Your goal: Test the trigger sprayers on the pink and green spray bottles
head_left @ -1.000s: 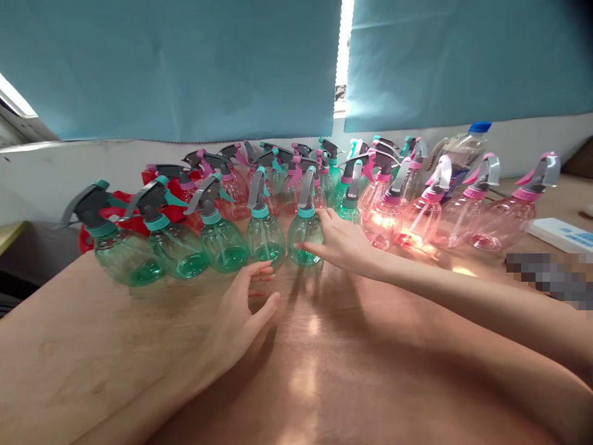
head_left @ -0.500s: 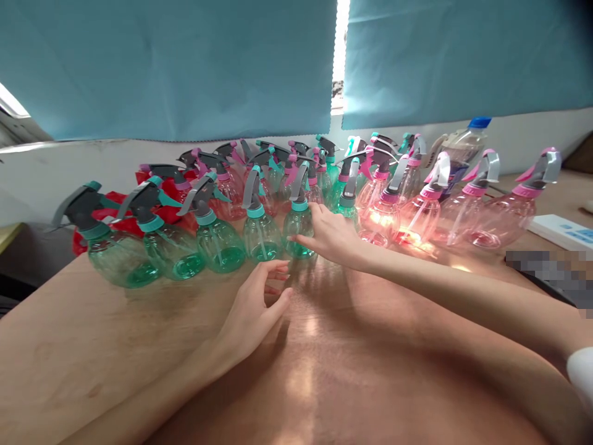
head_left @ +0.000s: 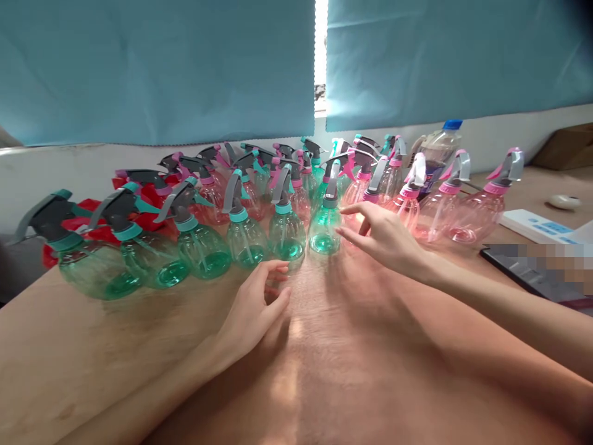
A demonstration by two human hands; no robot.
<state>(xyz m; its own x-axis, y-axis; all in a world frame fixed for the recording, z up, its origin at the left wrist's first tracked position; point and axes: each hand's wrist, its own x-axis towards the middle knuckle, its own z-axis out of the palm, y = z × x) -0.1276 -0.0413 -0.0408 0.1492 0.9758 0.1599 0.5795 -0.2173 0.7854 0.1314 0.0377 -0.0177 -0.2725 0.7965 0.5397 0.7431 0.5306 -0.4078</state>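
The right hand [head_left: 386, 241] is half open beside a green spray bottle [head_left: 325, 232], which stands upright on the table [head_left: 208, 346] at nine o'clock from that hand. Its thumb and forefinger are apart and reach toward the bottle's near side; whether they touch it I cannot tell. The left hand [head_left: 257, 309] is also open and grips nothing, its fingers curved and its thumb set apart, just above the table. The two hands are well apart. That bottle sits at about two o'clock from the left hand, at the right end of a front row of green bottles [head_left: 206, 253].

Clear pink bottles [head_left: 477, 213] stand from one to three o'clock of the right hand, one partly behind it. More green and pink bottles crowd behind the front row, with a red bundle [head_left: 157, 196] among them at ten o'clock from the left hand. A large blue-capped bottle [head_left: 433, 154] is at one o'clock from the right hand, and a white box [head_left: 532, 224] at three. Blue blinds [head_left: 157, 68] hang at twelve.
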